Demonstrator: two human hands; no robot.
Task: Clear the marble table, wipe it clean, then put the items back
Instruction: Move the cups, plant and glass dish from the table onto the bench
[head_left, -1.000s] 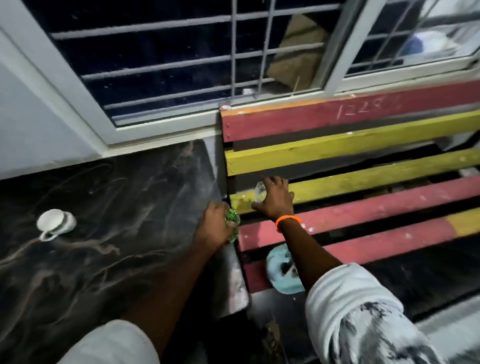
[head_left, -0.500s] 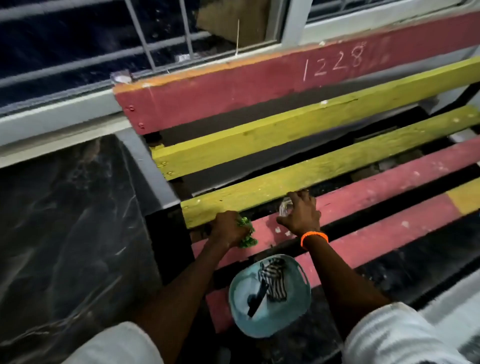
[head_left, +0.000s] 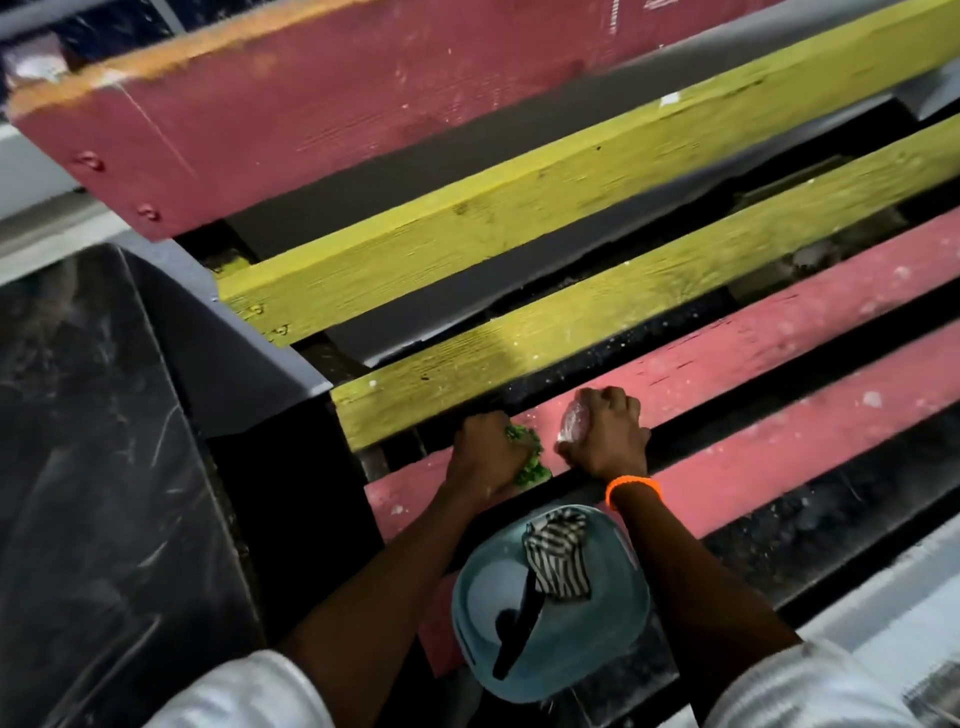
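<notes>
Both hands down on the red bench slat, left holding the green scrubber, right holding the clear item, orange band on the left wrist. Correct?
Not quite: the head view shows the orange band on the right wrist. The rest holds: left hand grips the green scrubber, right hand the clear item, both on the red slat.

Both forearms are bare from the elbow down. Pale white short sleeves (head_left: 249, 691) show at the lower left and lower right of the frame. A bright orange beaded wristband (head_left: 632, 487) circles the right wrist, just below the right hand (head_left: 605, 434). The left wrist carries nothing.
</notes>
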